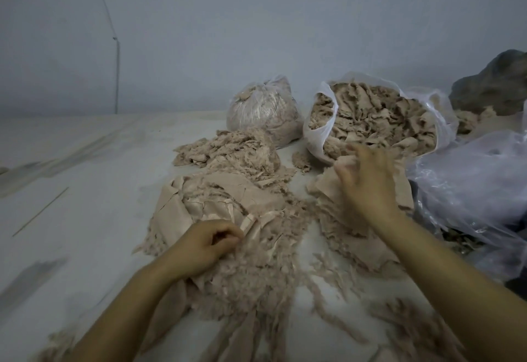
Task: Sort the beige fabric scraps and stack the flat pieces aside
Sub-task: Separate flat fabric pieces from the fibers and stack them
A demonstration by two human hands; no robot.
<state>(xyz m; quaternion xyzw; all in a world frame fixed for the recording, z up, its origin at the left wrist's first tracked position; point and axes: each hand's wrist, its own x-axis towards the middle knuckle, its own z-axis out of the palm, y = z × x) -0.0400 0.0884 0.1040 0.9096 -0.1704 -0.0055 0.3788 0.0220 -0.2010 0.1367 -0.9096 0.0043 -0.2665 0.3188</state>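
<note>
Pinning the flat beige pieces (216,205) with curled left hand (205,245) so they stay stacked, reaching blurred, spread-fingered right hand (368,182) toward open bag (316,122) for more scraps.

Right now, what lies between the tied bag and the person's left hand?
In the head view, between the tied bag and the left hand lie a frayed scrap heap and flat pieces.

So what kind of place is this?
Probably a workroom for sorting textile waste: plastic bags stuffed with beige scraps, loose piles on a bare pale surface, and a plain wall behind.
</note>
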